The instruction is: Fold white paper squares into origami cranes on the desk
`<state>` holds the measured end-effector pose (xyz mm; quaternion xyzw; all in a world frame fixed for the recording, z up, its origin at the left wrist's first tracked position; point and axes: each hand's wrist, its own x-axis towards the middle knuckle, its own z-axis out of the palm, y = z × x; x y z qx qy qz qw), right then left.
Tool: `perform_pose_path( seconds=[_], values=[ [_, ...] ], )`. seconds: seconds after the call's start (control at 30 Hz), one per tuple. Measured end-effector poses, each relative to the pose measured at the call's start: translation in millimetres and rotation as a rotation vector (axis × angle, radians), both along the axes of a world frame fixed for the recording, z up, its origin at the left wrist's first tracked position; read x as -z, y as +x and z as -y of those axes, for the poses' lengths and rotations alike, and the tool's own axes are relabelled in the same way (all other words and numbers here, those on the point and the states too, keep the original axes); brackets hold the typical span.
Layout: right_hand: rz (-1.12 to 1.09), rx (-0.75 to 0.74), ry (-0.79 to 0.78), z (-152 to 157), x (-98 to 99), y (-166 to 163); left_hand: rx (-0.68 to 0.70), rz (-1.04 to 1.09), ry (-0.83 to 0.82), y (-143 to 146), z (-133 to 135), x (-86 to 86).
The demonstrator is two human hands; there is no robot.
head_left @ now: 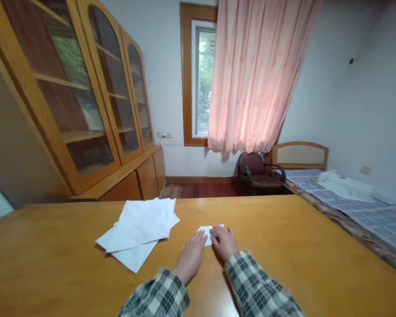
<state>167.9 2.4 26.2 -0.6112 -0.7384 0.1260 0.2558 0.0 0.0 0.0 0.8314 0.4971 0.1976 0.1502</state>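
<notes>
A small folded piece of white paper (207, 237) lies on the wooden table (270, 246) between my two hands, partly covered by both. My left hand (192, 253) rests palm down along the paper's left side, its fingers stretched out and touching it. Over the right part of the paper my right hand (225, 243) is bent, with thumb and fingers closed on its edge. Some of the fingertips are blurred. To the left of my hands, several white sheets (145, 222) are loosely stacked at different angles.
A glass-fronted wooden cabinet (114, 105) stands along the left wall. Past the table's far edge is a brown armchair (252, 169) beneath a pink curtain (251, 79) and a window (204, 83). On the right, a bed (346, 193) with a checked cover runs beside the table.
</notes>
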Motion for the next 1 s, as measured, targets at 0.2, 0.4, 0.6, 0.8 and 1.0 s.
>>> perform_pose_path(
  seconds=[0.2, 0.4, 0.6, 0.8, 1.0],
  values=[
    [-0.015, 0.016, 0.004, 4.4, -6.3, 0.9, -0.001, 0.062, -0.013, -1.1, 3.2, -3.1],
    [-0.041, 0.027, 0.018, 0.8, -0.8, 1.8, 0.019, 0.130, -0.003, -2.7, -0.3, -4.9],
    [-0.024, 0.114, 0.028, 1.1, -0.6, 0.4, 0.027, 0.160, 0.035, -4.9, -3.0, 0.4],
    [-0.008, 0.164, 0.035, 2.2, -4.6, 0.3, -0.048, 0.176, 0.083, -10.2, -0.1, -11.3],
    [0.014, 0.153, 0.033, 3.6, -8.6, 1.3, -0.117, 0.247, 0.043, -11.7, 0.3, -22.5]
  ],
)
